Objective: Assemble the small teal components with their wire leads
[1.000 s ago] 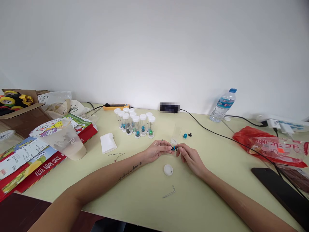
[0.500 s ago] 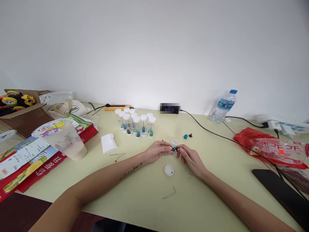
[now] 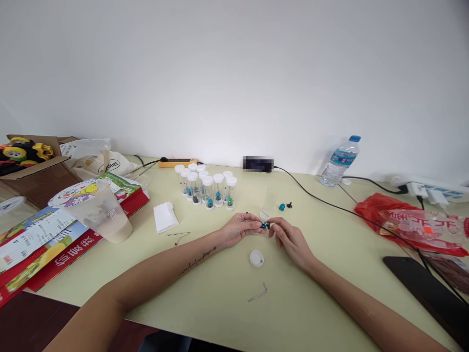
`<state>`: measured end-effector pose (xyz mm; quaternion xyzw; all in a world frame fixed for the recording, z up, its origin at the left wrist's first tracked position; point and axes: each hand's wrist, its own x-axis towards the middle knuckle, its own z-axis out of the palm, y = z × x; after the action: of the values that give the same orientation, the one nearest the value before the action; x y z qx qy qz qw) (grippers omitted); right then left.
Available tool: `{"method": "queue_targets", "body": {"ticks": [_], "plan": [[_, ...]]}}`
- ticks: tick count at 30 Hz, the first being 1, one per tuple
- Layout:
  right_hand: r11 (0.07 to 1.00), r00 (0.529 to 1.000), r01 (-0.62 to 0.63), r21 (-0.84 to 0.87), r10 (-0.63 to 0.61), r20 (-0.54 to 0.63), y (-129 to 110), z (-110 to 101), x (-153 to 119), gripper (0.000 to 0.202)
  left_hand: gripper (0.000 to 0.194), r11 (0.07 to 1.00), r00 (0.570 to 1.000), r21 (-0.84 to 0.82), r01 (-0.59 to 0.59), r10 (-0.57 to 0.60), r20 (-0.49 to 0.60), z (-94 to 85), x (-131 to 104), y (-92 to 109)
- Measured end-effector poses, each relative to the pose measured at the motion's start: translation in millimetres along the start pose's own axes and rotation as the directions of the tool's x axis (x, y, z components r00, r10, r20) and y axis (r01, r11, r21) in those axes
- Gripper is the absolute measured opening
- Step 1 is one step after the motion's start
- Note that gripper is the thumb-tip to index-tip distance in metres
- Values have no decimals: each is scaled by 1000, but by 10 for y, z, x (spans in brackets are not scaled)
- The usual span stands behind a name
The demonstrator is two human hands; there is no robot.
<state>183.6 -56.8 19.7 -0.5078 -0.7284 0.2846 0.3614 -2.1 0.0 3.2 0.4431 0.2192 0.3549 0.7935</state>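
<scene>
Between the fingertips of my left hand [image 3: 240, 230] is a small blue-and-black part [image 3: 265, 225], too small to identify exactly. A thin pale strip also lies across those fingers; I cannot make out what it is. My right hand [image 3: 291, 239] is closed in a pinch at the part's black right end. Just behind the hands lie a clear tube [image 3: 270, 200], a blue knob-like piece [image 3: 282, 207] and a small black piece [image 3: 289, 205]. Nearer me are a round white cap [image 3: 256, 258] and an L-shaped hex key [image 3: 258, 292].
Several clear tubes with white caps [image 3: 207, 193] stand at the back left. A white paper packet [image 3: 165, 217], a drink cup [image 3: 110, 215] and a cardboard box [image 3: 44, 181] are left. A water bottle [image 3: 340, 161], black cable [image 3: 318, 198] and red plastic bag [image 3: 410, 225] are right.
My right fingertips have shifted slightly at the part's black end, with the index finger a little straighter. My left hand stays in place, and the things on the table have not moved.
</scene>
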Motion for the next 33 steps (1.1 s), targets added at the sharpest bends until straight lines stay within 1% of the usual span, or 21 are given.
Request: {"method": "queue_targets", "body": {"ticks": [5,11,25,33], "plan": [[1000,1000,13,-9,-13,17,8,-1,3,33,33,1000,1000,2,-5,5,6,-3,7,-3],[1000,1000,11,-3,-11,-17,-16,0,-2,35,33,1000,1000,1,-9,9,0,-2,5,0],[1000,1000,5,13,-5,1,-1,2,-2,36,34,1000,1000,5,-6,6,-1,10,-6,8],[1000,1000,7,3,-6,-13,-8,-3,-7,35,33,1000,1000,7,-12,12,-5,4,0,5]]}}
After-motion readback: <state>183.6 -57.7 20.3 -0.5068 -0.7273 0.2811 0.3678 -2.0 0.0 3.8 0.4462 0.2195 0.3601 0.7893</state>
